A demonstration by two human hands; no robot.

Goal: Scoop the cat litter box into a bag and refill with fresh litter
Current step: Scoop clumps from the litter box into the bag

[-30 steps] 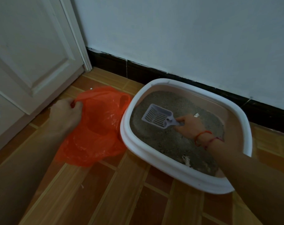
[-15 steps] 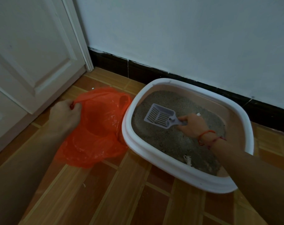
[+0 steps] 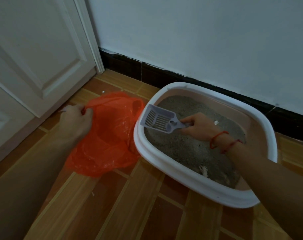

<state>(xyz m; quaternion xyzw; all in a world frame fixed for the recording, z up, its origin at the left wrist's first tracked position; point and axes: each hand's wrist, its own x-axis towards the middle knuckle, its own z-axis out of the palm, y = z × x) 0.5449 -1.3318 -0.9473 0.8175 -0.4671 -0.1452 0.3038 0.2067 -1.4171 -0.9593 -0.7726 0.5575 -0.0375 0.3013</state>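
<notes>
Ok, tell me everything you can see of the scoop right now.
The scoop is pale lilac plastic: a slotted rectangular pan with raised sides and a short flat handle. The right hand grips the handle. The pan is held low over the grey litter, at the rim of the litter box nearest the orange bag. It looks empty.

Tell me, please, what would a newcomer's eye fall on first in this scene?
The bright orange bag on the wooden floor stands out most, its edge pinched by the left hand. Right beside it sits the white litter box of grey litter against the wall, where the right hand holds a pale slotted scoop near the box's left rim.
</notes>
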